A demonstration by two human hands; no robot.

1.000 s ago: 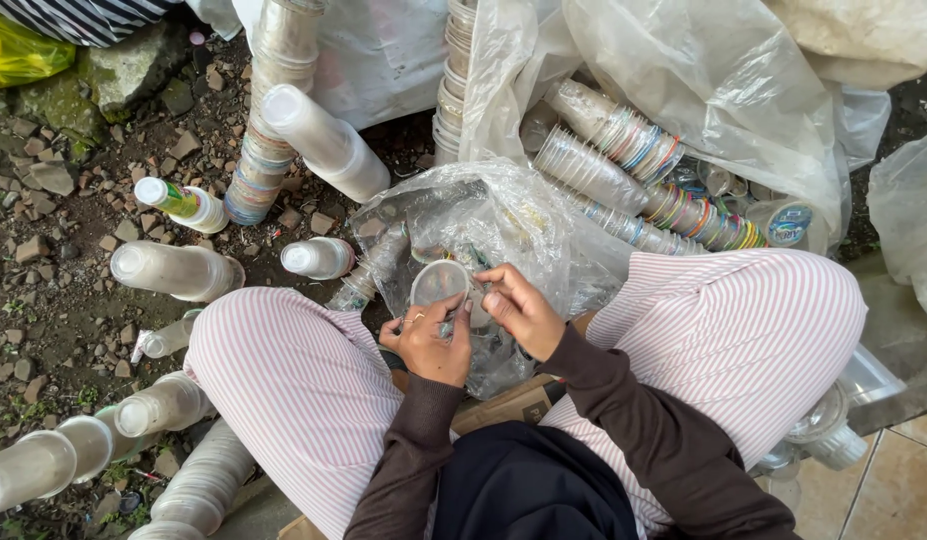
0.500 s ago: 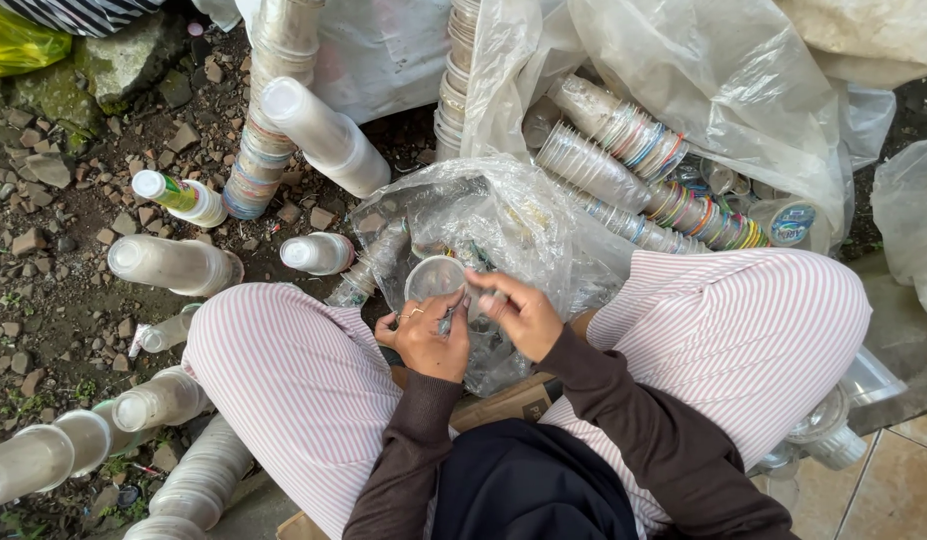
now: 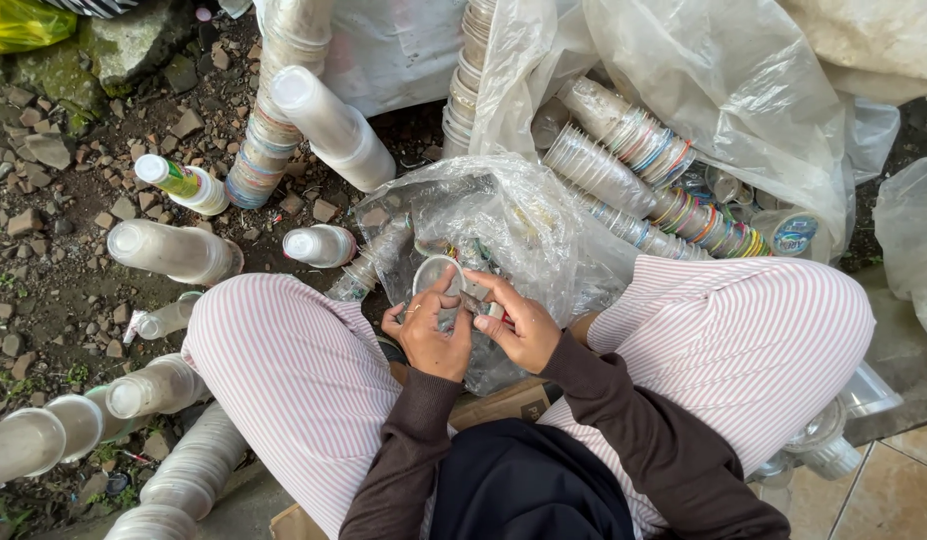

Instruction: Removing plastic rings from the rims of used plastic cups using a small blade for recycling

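The left hand (image 3: pixel 428 335) is clenched round a small clear plastic cup (image 3: pixel 435 275), held over the lap before a crumpled clear plastic bag (image 3: pixel 513 215). Its rim is pinched by the right hand (image 3: pixel 513 325). Nested cup stacks (image 3: pixel 173 250) are already laid on the left; sleeves (image 3: pixel 633 150) far right remain bagged, so much seems left.

Both forearms, in dark brown sleeves, extend forward between the raised knees and converge at the centre. The left hand (image 3: pixel 428 335) is cupped, thumb raised and fingers curled inward in a grip. The right hand (image 3: pixel 518 325) lies just beside it, fingertips pinched together and pointing toward the left hand.
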